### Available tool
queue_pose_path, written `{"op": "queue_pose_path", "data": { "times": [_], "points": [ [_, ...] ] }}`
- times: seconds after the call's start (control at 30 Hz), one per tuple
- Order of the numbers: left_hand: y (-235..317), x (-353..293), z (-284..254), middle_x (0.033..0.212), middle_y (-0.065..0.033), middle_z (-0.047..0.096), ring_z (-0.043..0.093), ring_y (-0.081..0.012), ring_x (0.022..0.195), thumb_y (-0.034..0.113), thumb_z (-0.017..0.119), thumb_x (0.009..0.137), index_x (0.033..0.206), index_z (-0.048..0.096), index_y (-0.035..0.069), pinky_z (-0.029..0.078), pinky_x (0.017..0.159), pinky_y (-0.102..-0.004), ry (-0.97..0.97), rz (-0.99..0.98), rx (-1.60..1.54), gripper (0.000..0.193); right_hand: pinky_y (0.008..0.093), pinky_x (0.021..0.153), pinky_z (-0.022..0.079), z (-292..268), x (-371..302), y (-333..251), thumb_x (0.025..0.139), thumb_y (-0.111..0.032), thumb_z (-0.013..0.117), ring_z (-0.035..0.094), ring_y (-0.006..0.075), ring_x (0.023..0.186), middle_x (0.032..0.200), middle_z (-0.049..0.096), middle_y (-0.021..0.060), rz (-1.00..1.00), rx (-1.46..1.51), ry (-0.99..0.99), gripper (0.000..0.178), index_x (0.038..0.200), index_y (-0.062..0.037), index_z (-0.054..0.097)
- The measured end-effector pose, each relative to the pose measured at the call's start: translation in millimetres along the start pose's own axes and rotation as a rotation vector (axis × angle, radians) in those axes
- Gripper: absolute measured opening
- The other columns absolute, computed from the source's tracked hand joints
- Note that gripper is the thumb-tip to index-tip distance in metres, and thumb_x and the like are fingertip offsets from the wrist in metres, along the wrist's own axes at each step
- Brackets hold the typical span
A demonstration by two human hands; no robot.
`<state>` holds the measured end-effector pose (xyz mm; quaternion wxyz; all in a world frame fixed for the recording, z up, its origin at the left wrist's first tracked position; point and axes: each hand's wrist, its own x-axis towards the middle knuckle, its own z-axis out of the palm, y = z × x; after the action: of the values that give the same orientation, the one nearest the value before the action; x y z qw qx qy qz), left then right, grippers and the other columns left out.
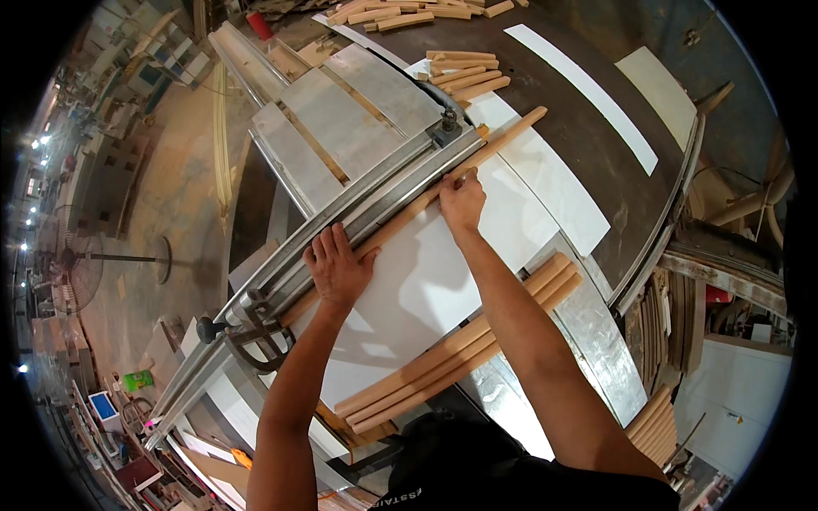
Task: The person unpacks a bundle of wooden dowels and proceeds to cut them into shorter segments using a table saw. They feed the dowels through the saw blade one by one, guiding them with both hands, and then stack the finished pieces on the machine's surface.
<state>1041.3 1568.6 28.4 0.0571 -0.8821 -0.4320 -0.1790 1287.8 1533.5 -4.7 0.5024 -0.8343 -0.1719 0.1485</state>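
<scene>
A long wooden strip (400,223) lies along a metal fence (375,189), running from the lower left to the far upper right. My left hand (336,266) lies flat over the strip and the fence, fingers stretched onto the metal and thumb apart. Further up the strip, my right hand (463,201) is closed on it, its fingertips partly hidden. White sheets (426,285) lie under the strip and my arms. Several more wooden strips (417,375) lie side by side nearer to me, passing under my right forearm.
Left of the fence is a slotted metal sliding table (341,119); a black-knobbed clamp (256,328) sits at the fence's near end. Short wooden pieces (464,72) lie in piles on the dark tabletop (571,111). A standing fan (72,255) is on the left.
</scene>
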Motion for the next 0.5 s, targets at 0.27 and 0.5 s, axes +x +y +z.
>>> {"op": "queue_pose_path", "data": {
  "times": [0.27, 0.5],
  "points": [
    [-0.3, -0.7, -1.6, 0.121, -0.0133, 0.054, 0.051, -0.0322, 0.114, 0.057, 0.077, 0.078, 0.133, 0.049, 0.001, 0.037, 0.097, -0.0496, -0.032, -0.008, -0.004, 0.084, 0.0468, 0.070, 0.058, -2.1, -0.7, -1.9, 0.088, -0.014, 0.068, 0.072, 0.0421, 0.075, 0.077, 0.071, 0.0233, -0.045, -0.013, 0.008, 0.029, 0.101, 0.0080, 0.055],
    [-2.7, -1.3, 0.1, 0.122, -0.0142, 0.053, 0.052, -0.0329, 0.113, 0.057, 0.077, 0.078, 0.136, 0.048, 0.000, 0.037, 0.096, -0.0497, -0.050, -0.007, -0.016, 0.086, 0.0476, 0.072, 0.058, -1.0, -0.1, -1.7, 0.088, -0.014, 0.068, 0.072, 0.0424, 0.076, 0.078, 0.071, 0.0231, -0.052, -0.030, 0.019, 0.025, 0.098, 0.0057, 0.056]
  ]
}}
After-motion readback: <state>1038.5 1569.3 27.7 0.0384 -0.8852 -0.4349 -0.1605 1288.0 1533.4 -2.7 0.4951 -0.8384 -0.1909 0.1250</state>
